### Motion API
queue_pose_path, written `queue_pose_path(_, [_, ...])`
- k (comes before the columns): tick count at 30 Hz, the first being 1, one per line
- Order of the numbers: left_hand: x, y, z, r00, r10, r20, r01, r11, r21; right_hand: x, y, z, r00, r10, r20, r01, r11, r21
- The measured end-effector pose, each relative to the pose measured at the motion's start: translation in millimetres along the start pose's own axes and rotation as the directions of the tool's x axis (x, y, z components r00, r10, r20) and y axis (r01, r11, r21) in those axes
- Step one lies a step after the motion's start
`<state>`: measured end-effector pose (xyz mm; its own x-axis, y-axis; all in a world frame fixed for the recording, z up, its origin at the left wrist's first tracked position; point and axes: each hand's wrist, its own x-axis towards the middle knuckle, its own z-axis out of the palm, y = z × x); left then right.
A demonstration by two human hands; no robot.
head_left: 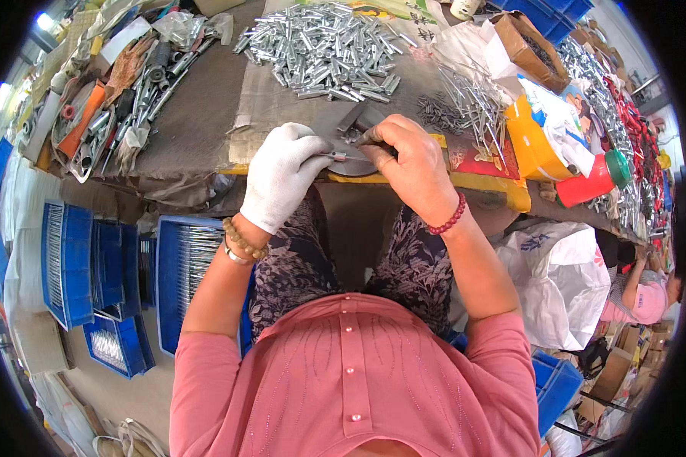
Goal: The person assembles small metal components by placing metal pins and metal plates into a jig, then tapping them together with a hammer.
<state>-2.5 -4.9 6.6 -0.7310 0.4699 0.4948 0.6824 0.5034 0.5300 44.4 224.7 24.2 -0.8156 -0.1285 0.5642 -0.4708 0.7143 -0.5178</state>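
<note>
My left hand point(286, 171), in a white knitted glove, pinches a small silvery metal sleeve point(338, 157) between thumb and fingers. Close to its right, my bare right hand point(413, 160) has its darkened fingertips pressed together. Whatever lies between those fingertips is too small to tell. Beneath both hands sits a round grey metal plate point(352, 169) at the bench's front edge. Just behind the fingers stands a dark metal block point(360, 118), partly covered by my right hand. A large heap of silvery metal sleeves point(320, 53) lies farther back on the bench.
Dark screws point(438, 114) and thin metal rods point(476, 114) lie right of my hands. Beyond are a yellow bag point(532, 145), a red bottle point(587, 183) and a cardboard box point(532, 49). Tools point(141, 99) crowd the left. Blue crates point(70, 266) stand below; another person point(640, 293) is at far right.
</note>
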Motion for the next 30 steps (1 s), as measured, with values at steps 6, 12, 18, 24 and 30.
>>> queue_pose_path(6, [5,-4,2,0.998,0.055,0.004,-0.055,0.998,0.022,1,3,8,0.999,0.032,0.001,-0.032,0.999,0.024])
queue_pose_path(12, [8,-8,6,0.999,0.041,0.029,-0.042,0.999,0.034,6,5,13,0.999,-0.039,0.000,0.039,0.999,-0.035])
queue_pose_path(18, [4,-8,8,0.997,0.074,0.022,-0.075,0.997,0.022,7,4,14,0.995,-0.045,0.085,0.050,0.997,-0.050])
queue_pose_path(24, [2,-3,9,0.998,0.058,0.008,-0.059,0.997,0.054,11,3,11,0.986,-0.109,0.124,0.121,0.988,-0.098])
queue_pose_path(30, [0,-3,10,0.999,0.038,-0.008,-0.038,0.999,0.026,18,1,10,0.968,-0.195,0.161,0.216,0.968,-0.126])
